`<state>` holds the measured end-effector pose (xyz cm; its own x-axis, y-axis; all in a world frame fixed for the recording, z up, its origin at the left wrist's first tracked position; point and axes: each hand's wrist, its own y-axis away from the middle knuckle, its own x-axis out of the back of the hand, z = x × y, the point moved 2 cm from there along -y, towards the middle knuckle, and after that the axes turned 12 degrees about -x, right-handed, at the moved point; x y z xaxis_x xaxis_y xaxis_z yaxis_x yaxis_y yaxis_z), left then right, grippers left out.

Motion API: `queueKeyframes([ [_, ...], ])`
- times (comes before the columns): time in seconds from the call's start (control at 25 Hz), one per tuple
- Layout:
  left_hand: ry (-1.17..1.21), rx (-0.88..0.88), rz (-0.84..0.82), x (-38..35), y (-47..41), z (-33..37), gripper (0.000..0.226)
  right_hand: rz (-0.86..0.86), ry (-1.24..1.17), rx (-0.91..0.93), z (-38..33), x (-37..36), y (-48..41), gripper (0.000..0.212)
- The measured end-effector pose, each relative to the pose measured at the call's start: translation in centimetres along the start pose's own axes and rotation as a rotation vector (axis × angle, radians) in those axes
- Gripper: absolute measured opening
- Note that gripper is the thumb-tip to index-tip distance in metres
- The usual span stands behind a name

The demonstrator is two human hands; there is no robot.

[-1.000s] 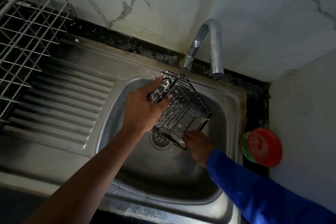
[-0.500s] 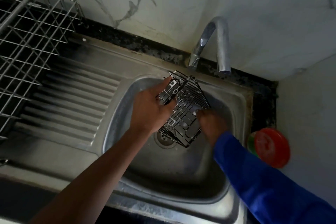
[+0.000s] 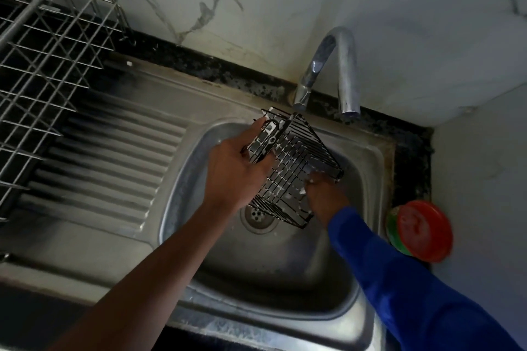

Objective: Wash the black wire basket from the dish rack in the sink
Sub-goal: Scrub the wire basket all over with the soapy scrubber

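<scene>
The black wire basket (image 3: 296,168) hangs tilted over the steel sink (image 3: 285,271), just above the drain (image 3: 258,218). My left hand (image 3: 233,174) grips the basket's upper left rim, thumb on top. My right hand (image 3: 328,199), in a blue sleeve, presses against the basket's lower right side. White foam specks sit where it touches the wires. Its fingertips are hidden by the basket, so whether it holds anything is unclear. No water runs from the faucet (image 3: 342,65).
A silver wire dish rack (image 3: 42,51) stands at the far left above the ribbed drainboard (image 3: 114,157). A green tub with a red lid (image 3: 422,231) sits on the dark counter right of the sink. The marble wall closes in behind and on the right.
My right hand slid from the basket's bottom corner up its right side, then back down a little. The left hand kept its grip, and the basket tilted slightly.
</scene>
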<state>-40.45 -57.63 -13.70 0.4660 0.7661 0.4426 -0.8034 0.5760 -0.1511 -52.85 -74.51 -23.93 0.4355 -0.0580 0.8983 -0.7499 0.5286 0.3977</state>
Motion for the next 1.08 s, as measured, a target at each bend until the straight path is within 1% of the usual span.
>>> queueKeyframes([
  [0.04, -0.007, -0.012, -0.006, -0.1, -0.1, 0.2, 0.058, -0.017, 0.013, 0.073, -1.3, -0.7, 0.4, 0.034],
  [0.12, -0.032, -0.04, -0.031, 0.0, -0.3, 0.6, 0.057, -0.149, -0.021, 0.188, -3.1, -3.4, 1.5, 0.035],
  [0.16, -0.042, -0.05, -0.04, 0.1, -0.3, 0.7, 0.057, -0.135, -0.043, 0.175, -2.5, -3.4, 1.6, 0.036],
  [0.2, -0.048, -0.057, -0.041, 0.2, -0.2, 0.6, 0.056, -0.078, -0.105, 0.125, -1.1, -3.0, 0.9, 0.037],
  [0.28, -0.035, -0.056, -0.02, 0.2, 0.0, 0.4, 0.055, 0.062, -0.121, -0.025, 1.5, -1.2, -0.9, 0.038],
  [0.32, -0.023, -0.053, -0.006, 0.1, 0.1, 0.4, 0.055, 0.082, -0.1, -0.072, 1.6, -0.8, -1.0, 0.038],
  [0.36, -0.014, -0.054, 0.003, 0.0, 0.1, 0.5, 0.055, 0.074, -0.138, -0.059, 0.9, -0.7, -0.5, 0.037],
  [0.4, -0.013, -0.059, 0.002, -0.1, 0.2, 0.6, 0.055, -0.008, -0.161, 0.01, -0.9, -1.6, 0.3, 0.036],
  [0.44, -0.016, -0.068, -0.007, -0.1, 0.3, 0.7, 0.055, -0.099, -0.131, 0.107, -2.6, -2.7, 1.4, 0.035],
  [0.48, -0.017, -0.074, -0.019, 0.0, 0.4, 0.7, 0.055, -0.155, -0.15, 0.172, -3.6, -3.0, 2.1, 0.035],
  [0.52, -0.023, -0.076, -0.032, 0.0, 0.5, 0.6, 0.055, -0.184, -0.193, 0.195, -3.9, -3.1, 2.0, 0.032],
  [0.6, -0.036, -0.062, -0.045, -0.2, 0.7, 0.1, 0.056, -0.114, -0.253, 0.04, -2.6, -2.4, 0.1, 0.02],
  [0.64, -0.035, -0.053, -0.047, -0.3, 0.8, 0.1, 0.058, -0.109, -0.289, -0.016, -2.3, -2.0, -0.5, 0.016],
  [0.68, -0.028, -0.052, -0.047, -0.3, 0.8, 0.1, 0.06, -0.159, -0.296, 0.015, -2.6, -2.3, -0.7, 0.016],
  [0.8, -0.006, -0.054, -0.056, -0.1, 0.7, -0.2, 0.061, -0.28, -0.178, 0.239, -4.2, -3.4, 1.3, 0.028],
  [0.84, -0.001, -0.038, -0.045, 0.1, 0.7, -0.6, 0.06, -0.303, -0.165, 0.286, -3.8, -3.9, 1.8, 0.027],
  [0.88, 0.001, -0.015, -0.033, 0.2, 0.8, -1.0, 0.059, -0.323, -0.071, 0.284, -3.4, -3.8, 2.1, 0.024],
  [0.92, 0.0, 0.011, -0.025, 0.1, 1.0, -1.3, 0.059, -0.33, -0.026, 0.244, -3.0, -3.4, 2.1, 0.021],
  [1.0, 0.007, 0.016, -0.027, -0.4, 1.4, -1.1, 0.06, -0.319, -0.087, 0.153, -2.8, -2.4, 1.3, 0.02],
  [1.08, -0.003, -0.037, -0.055, -0.7, 1.5, -0.3, 0.061, -0.242, -0.135, 0.135, -2.9, -2.3, 0.0, 0.023],
])
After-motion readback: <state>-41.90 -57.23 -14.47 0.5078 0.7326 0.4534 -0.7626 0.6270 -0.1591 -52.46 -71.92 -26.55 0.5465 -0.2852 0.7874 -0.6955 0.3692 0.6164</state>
